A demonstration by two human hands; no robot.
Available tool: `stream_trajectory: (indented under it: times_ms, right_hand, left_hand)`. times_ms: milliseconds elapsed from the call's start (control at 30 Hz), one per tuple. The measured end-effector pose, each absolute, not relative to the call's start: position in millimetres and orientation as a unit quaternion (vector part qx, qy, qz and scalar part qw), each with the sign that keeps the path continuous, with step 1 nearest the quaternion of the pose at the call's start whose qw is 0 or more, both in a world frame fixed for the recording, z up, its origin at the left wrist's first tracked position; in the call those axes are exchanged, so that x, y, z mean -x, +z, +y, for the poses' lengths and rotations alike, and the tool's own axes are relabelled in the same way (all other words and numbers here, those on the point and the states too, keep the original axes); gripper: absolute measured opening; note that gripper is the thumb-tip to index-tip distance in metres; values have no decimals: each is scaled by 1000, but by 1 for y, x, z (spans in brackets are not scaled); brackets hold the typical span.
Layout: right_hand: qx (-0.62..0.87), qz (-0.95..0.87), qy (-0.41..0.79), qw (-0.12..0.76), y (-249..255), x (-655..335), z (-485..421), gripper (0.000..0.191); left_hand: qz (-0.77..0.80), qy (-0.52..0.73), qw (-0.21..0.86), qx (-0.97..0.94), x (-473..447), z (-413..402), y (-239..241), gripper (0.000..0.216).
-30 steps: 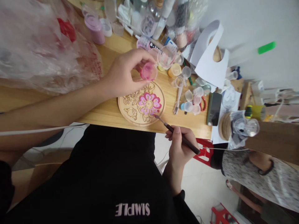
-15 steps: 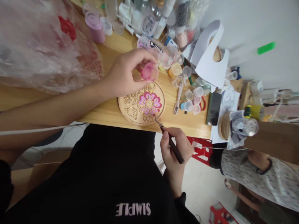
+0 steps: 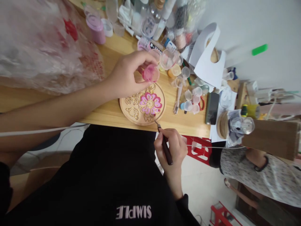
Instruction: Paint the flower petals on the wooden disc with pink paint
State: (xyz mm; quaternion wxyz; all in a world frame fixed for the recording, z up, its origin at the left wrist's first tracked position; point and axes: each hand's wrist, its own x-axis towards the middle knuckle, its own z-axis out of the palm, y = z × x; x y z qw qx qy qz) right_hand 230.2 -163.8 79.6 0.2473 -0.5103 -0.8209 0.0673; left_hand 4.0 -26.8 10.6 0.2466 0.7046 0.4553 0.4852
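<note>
My left hand [image 3: 129, 75] is closed around a small clear cup of pink paint [image 3: 150, 73], tilted above the far edge of a round wooden plaque [image 3: 160, 94]. Gold outlines cover the plaque, and a flower [image 3: 150, 103] on it is coloured pink and magenta. Between the thumb and fingers of my right hand [image 3: 172, 147] is a dark-handled tool with a thin bent metal tip [image 3: 166, 150]. Its tip touches or hovers just over the plaque beneath the flower; I cannot tell which. Part of the plaque lies hidden under my left hand.
Several small plastic cups [image 3: 188, 105] stand to the right, beside a phone [image 3: 212, 108]. Bottles [image 3: 150, 22] and a purple jar [image 3: 96, 28] line the back. A plastic bag [image 3: 47, 47] covers the left. Another person [image 3: 261, 175] is at the right.
My right hand has shifted left and the tool handle stands steeper, its tip still near the lower petals. My left hand and the cup have barely moved.
</note>
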Motion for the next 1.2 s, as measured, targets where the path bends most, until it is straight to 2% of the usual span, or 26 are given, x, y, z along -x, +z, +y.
stream_trajectory:
  times_ms: [300, 767, 1200]
  right_hand:
    - [529, -804, 71, 261, 79, -227, -165, 14]
    - [530, -797, -15, 290, 80, -216, -168, 14]
    - [526, -802, 1, 282, 77, -216, -164, 16]
  left_hand:
    - [443, 498, 247, -703, -6, -22, 6, 36]
    - [439, 498, 268, -698, -8, -20, 5, 39]
    - [403, 523, 237, -713, -9, -19, 1, 36]
